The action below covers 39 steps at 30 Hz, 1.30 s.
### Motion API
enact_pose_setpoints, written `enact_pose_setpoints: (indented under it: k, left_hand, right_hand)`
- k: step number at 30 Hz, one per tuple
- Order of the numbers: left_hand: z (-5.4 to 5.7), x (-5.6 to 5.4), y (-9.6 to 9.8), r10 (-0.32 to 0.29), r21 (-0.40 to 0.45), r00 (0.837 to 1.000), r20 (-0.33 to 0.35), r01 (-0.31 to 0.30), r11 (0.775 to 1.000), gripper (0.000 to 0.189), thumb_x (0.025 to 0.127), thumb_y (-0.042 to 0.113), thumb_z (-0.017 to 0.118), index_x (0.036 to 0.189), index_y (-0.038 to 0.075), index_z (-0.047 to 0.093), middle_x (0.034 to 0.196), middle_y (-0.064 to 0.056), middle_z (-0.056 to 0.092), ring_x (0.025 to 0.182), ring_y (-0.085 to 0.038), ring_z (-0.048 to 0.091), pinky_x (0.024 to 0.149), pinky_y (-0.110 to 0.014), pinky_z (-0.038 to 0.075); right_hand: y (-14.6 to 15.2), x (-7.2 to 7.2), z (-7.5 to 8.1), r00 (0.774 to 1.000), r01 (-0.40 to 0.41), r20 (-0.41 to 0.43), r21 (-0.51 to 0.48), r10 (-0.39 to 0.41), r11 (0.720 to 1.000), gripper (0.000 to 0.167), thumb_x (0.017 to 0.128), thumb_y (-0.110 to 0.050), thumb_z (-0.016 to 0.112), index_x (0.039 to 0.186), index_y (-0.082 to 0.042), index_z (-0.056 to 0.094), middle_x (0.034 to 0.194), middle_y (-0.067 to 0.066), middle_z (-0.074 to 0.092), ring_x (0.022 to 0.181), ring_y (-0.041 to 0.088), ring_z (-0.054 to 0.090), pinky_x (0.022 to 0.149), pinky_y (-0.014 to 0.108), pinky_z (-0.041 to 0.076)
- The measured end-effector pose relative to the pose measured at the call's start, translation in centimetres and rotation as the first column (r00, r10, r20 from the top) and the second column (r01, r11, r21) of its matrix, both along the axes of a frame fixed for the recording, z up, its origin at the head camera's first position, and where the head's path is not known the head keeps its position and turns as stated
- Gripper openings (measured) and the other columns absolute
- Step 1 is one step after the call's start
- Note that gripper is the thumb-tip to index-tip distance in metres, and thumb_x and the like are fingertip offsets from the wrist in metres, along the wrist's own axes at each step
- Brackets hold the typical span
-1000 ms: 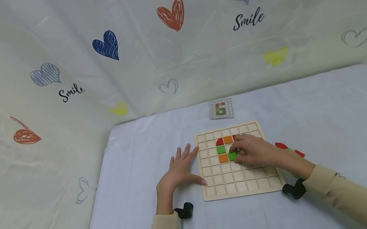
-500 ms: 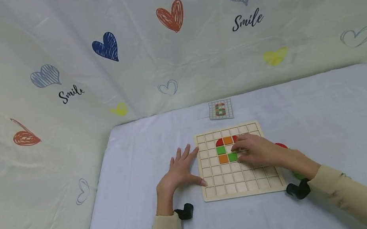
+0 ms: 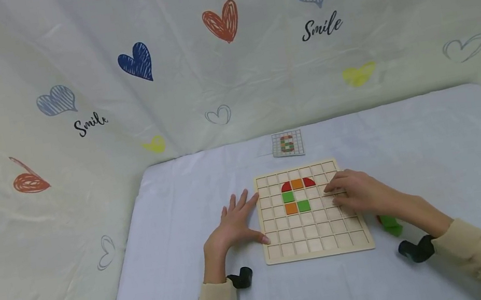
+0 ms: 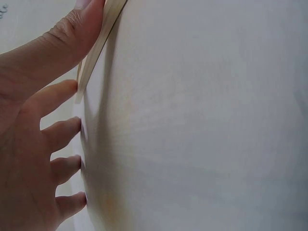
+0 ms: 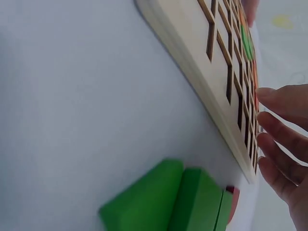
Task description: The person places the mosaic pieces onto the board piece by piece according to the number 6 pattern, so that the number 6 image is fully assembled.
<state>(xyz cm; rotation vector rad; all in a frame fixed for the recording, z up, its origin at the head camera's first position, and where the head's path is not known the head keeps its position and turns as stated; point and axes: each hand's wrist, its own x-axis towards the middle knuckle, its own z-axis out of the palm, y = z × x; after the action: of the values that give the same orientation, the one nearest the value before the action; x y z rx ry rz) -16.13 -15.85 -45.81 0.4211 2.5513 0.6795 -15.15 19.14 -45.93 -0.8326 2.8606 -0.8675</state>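
Note:
A wooden grid board (image 3: 287,250) lies on the white cloth. Set in its cells are two red rounded tiles (image 3: 309,182), an orange square tile (image 3: 297,184) between them, a green tile (image 3: 288,197), and an orange tile (image 3: 290,208) beside a green tile (image 3: 303,206). My left hand (image 3: 233,228) is spread on the cloth, thumb and index fingertip at the board's left edge (image 4: 96,55). Over the board's right side hovers my right hand (image 3: 362,191), fingers loosely bent, nothing showing between them in the right wrist view.
Green blocks (image 3: 391,225) and a bit of red lie off the board's right edge, partly under my right forearm; in the right wrist view the green blocks (image 5: 144,202) stand close to the camera. A card (image 3: 287,144) printed with a coloured grid pattern lies behind the board.
My right hand has moved right, away from the tiles toward the board's right edge, uncovering the second red rounded tile. The left hand stays where it was.

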Motion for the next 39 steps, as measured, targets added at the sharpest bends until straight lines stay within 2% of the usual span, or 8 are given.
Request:
enact_pose_setpoints:
  k: [4,8,16,29,35,39]
  left_hand:
    - [-0.1,0.0,-0.1,-0.003,0.008,1.0,-0.009,0.003,1.0,0.118,0.07,0.038,0.095,0.165,0.023,0.027,0.174,-0.007,0.008,0.16,-0.038,-0.005,0.127,-0.063,0.002]
    - [-0.1,0.0,-0.1,-0.001,0.007,1.0,-0.003,0.001,1.0,0.118,0.07,0.039,0.095,0.165,0.025,0.027,0.174,-0.005,0.007,0.16,-0.036,-0.007,0.128,-0.062,0.0]
    - [0.0,0.1,-0.1,0.003,0.007,1.0,-0.006,-0.003,1.0,0.117,0.071,0.039,0.095,0.165,0.024,0.027,0.174,-0.006,0.007,0.16,-0.037,-0.006,0.128,-0.062,0.001]
    - [-0.4,-0.1,0.0,0.0,-0.001,1.0,-0.008,0.0,1.0,0.118,0.071,0.041,0.095,0.165,0.027,0.026,0.174,-0.004,0.007,0.16,-0.035,-0.008,0.128,-0.061,-0.001]
    - [-0.2,-0.1,0.0,0.003,0.012,1.0,-0.006,-0.003,1.0,0.118,0.07,0.039,0.095,0.165,0.026,0.026,0.174,-0.004,0.007,0.16,-0.036,-0.008,0.128,-0.061,-0.001]
    - [-0.1,-0.1,0.0,0.005,0.016,1.0,-0.005,-0.005,1.0,0.118,0.07,0.039,0.095,0.165,0.026,0.027,0.174,-0.005,0.007,0.16,-0.036,-0.008,0.128,-0.062,-0.001]
  right_hand:
    - [1.3,0.4,0.1,0.999,0.016,-0.03,-0.03,-0.017,0.999,0.023,0.085,-0.005,0.081,0.108,-0.007,0.077,0.102,0.0,0.072,0.091,0.019,0.063,0.076,0.035,0.056]
    - [2.7,0.8,0.0,0.997,0.045,-0.054,-0.047,-0.048,0.998,0.023,0.083,-0.003,0.082,0.105,-0.007,0.078,0.098,-0.002,0.071,0.085,0.017,0.06,0.07,0.03,0.054]
    - [5.1,1.3,-0.9,0.984,0.111,-0.14,0.0,-0.11,0.994,0.024,0.079,-0.003,0.085,0.101,-0.005,0.079,0.093,-0.001,0.072,0.085,0.019,0.064,0.069,0.03,0.057]
    - [5.6,1.4,-1.1,0.977,0.209,-0.045,0.044,-0.207,0.977,0.023,0.081,-0.014,0.087,0.1,-0.004,0.078,0.087,-0.003,0.066,0.081,0.016,0.059,0.063,0.025,0.051]
    - [5.4,1.3,-1.1,0.978,0.208,-0.026,0.039,-0.207,0.977,0.02,0.081,-0.011,0.086,0.097,-0.007,0.076,0.088,-0.002,0.066,0.081,0.016,0.058,0.065,0.026,0.052]
    - [5.3,1.2,-1.2,0.981,0.19,-0.028,0.0,-0.19,0.982,0.021,0.079,-0.008,0.087,0.096,-0.007,0.073,0.088,-0.003,0.069,0.079,0.012,0.059,0.066,0.026,0.053]
